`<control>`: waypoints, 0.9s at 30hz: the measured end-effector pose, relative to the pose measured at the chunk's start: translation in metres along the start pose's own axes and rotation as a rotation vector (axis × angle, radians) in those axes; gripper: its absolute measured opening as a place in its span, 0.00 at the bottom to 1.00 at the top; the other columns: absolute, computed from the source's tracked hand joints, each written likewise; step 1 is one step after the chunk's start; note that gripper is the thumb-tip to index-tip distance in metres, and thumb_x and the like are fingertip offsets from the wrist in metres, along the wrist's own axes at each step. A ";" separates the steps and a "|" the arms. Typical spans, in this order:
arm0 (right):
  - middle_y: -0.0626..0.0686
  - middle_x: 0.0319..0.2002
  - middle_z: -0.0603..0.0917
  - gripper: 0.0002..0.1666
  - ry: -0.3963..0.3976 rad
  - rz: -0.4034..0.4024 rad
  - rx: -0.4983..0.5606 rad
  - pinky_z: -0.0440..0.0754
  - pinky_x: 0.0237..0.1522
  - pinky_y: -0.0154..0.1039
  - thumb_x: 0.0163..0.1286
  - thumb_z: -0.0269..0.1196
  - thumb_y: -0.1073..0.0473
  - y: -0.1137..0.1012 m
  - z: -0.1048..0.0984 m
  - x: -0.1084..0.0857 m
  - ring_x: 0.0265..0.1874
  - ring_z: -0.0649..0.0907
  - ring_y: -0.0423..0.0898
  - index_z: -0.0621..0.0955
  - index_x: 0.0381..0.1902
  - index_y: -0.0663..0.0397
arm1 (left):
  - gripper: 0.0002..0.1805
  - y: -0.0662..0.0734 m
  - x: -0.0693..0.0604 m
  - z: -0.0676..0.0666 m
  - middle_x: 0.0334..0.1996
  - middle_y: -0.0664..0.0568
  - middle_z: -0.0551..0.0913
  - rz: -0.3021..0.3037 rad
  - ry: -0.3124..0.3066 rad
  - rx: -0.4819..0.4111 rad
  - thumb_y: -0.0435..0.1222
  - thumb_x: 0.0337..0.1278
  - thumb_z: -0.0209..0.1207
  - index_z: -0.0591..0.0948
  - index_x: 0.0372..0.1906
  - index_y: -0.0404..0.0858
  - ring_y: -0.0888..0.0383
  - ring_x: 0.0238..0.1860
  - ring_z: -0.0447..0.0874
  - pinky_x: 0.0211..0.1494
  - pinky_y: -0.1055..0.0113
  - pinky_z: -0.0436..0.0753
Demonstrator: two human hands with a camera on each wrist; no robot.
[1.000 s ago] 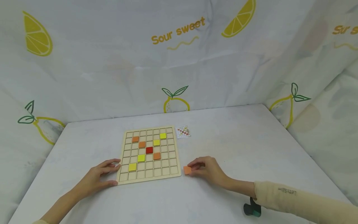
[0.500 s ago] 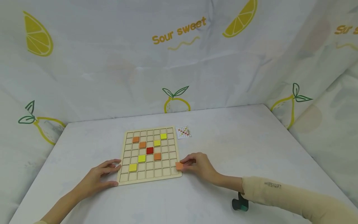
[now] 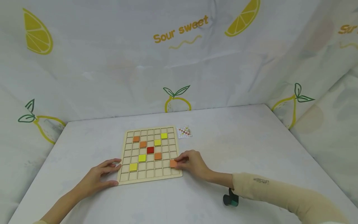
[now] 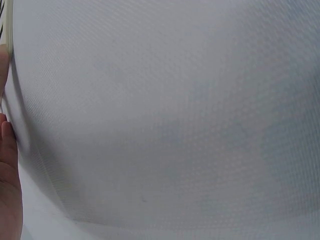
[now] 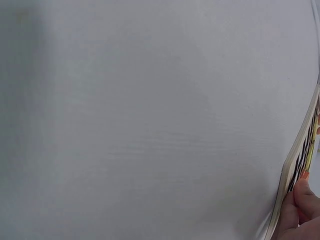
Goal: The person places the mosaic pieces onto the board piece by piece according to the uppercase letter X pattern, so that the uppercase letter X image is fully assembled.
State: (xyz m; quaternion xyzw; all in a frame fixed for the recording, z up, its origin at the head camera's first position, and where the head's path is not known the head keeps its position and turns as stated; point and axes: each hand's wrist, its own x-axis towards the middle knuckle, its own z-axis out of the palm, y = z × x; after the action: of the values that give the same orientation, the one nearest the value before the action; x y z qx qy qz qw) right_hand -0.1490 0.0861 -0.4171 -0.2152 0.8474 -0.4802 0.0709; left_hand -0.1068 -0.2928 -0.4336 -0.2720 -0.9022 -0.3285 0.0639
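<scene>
A square wooden grid board (image 3: 142,181) lies on the table, with yellow, orange and red square tiles in several of its cells. My left hand (image 3: 95,179) touches the board's left edge with its fingers and the near left corner with its thumb. Over the right side of the board, near the lower right cells, my right hand (image 3: 194,165) pinches an orange tile (image 3: 173,163) between thumb and fingers. Whether that tile touches the board I cannot tell. At the right wrist view's edge, the fingertips (image 5: 302,192) and a sliver of the orange tile show.
A small printed card (image 3: 184,132) with a coloured grid pattern lies beside the board's far right corner. White cloth walls with lemon prints enclose the table (image 3: 237,133) at the back and sides. A dark wrist camera (image 3: 231,199) hangs under the right wrist.
My right hand has carried the orange tile leftward and slightly away from me, from the table beside the board to over its right cells. The left hand stays at the board's edge.
</scene>
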 end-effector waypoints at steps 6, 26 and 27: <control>0.50 0.32 0.87 0.12 -0.009 -0.002 -0.032 0.81 0.33 0.28 0.50 0.74 0.65 -0.001 0.003 0.008 0.29 0.83 0.38 0.87 0.35 0.60 | 0.32 0.000 0.000 0.000 0.57 0.47 0.76 0.004 -0.002 -0.012 0.40 0.37 0.75 0.82 0.53 0.32 0.67 0.52 0.74 0.54 0.90 0.63; 0.49 0.27 0.86 0.12 -0.048 -0.008 -0.095 0.79 0.30 0.27 0.49 0.75 0.66 -0.008 0.007 0.022 0.24 0.81 0.38 0.87 0.34 0.60 | 0.32 0.001 0.001 0.000 0.57 0.46 0.76 0.016 0.004 -0.001 0.40 0.36 0.75 0.82 0.53 0.31 0.65 0.52 0.74 0.55 0.90 0.63; 0.49 0.26 0.85 0.12 -0.046 -0.008 -0.095 0.78 0.30 0.27 0.49 0.75 0.66 -0.008 0.007 0.022 0.24 0.81 0.37 0.87 0.34 0.60 | 0.32 0.000 0.000 0.000 0.57 0.46 0.76 0.017 0.005 0.002 0.40 0.36 0.75 0.82 0.53 0.31 0.66 0.52 0.74 0.55 0.90 0.63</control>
State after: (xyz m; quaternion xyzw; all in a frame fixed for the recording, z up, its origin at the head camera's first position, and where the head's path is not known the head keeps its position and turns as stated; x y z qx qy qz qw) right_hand -0.1640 0.0674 -0.4118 -0.2327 0.8664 -0.4347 0.0784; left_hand -0.1070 -0.2923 -0.4332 -0.2787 -0.9001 -0.3276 0.0691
